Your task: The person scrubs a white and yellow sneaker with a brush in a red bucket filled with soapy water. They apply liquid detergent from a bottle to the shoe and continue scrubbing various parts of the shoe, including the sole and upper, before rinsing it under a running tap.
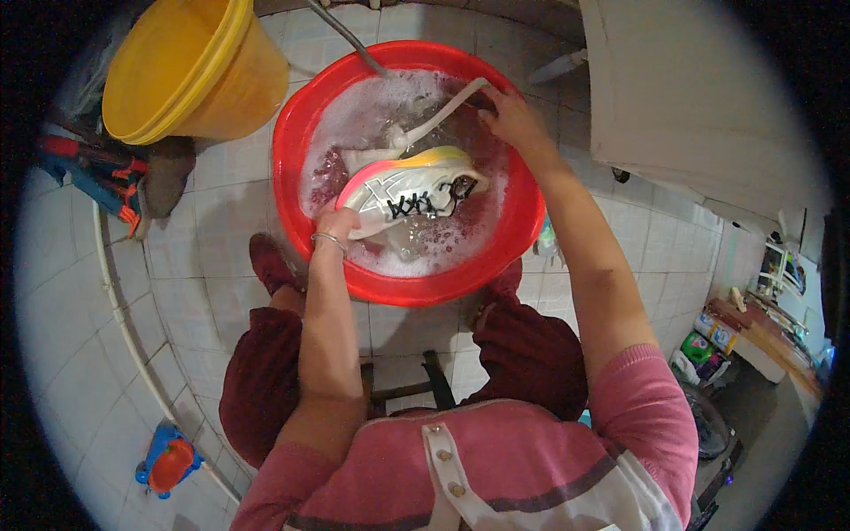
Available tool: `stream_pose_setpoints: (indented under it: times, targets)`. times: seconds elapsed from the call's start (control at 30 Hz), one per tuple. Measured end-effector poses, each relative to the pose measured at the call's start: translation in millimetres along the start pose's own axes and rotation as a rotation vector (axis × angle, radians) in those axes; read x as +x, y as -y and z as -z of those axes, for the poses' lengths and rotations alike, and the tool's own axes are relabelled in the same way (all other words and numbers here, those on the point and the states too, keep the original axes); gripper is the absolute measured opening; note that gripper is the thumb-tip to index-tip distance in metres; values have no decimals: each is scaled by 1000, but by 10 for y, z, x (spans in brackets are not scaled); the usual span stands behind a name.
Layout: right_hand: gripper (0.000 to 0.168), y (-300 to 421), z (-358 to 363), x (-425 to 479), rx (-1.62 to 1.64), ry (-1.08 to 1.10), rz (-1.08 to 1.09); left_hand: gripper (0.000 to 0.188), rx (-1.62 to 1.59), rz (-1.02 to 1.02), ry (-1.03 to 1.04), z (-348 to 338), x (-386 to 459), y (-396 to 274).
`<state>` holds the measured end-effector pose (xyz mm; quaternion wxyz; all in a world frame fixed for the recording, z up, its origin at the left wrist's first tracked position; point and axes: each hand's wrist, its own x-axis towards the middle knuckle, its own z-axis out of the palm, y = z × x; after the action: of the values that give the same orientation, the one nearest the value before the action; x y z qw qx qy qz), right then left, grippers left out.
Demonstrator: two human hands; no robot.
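A red plastic basin [410,297] holds soapy water in front of me. My left hand [337,222] grips one end of a white sneaker [378,199] with black laces and a pink-to-yellow sole edge, held on its side at the water. My right hand [510,116] is at the basin's far right, its fingers closed on one end of a long white brush handle [443,118]. The handle slants down to the left, and its other end lies in the suds behind the sneaker. Something pale shows under the water nearby.
A yellow bucket [249,86] stands at the back left, beside dark footwear [167,176]. A grey hose [345,33] reaches into the basin's far side. A pale cabinet-like block [664,99] bounds the right. A pipe [133,345] runs along the left.
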<state>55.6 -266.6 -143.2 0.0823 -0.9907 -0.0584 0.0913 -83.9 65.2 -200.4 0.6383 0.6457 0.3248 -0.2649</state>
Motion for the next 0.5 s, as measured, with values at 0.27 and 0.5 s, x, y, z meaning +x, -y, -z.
stream_pose_setpoints:
  times: [0.27,0.5]
  targets:
    - [49,-194,209,-451,104,478,-10,35,453,-280,-173,105,239,170]
    - [50,715,-50,-1572,474,245,241,40,355,-112,150,-470,256,880]
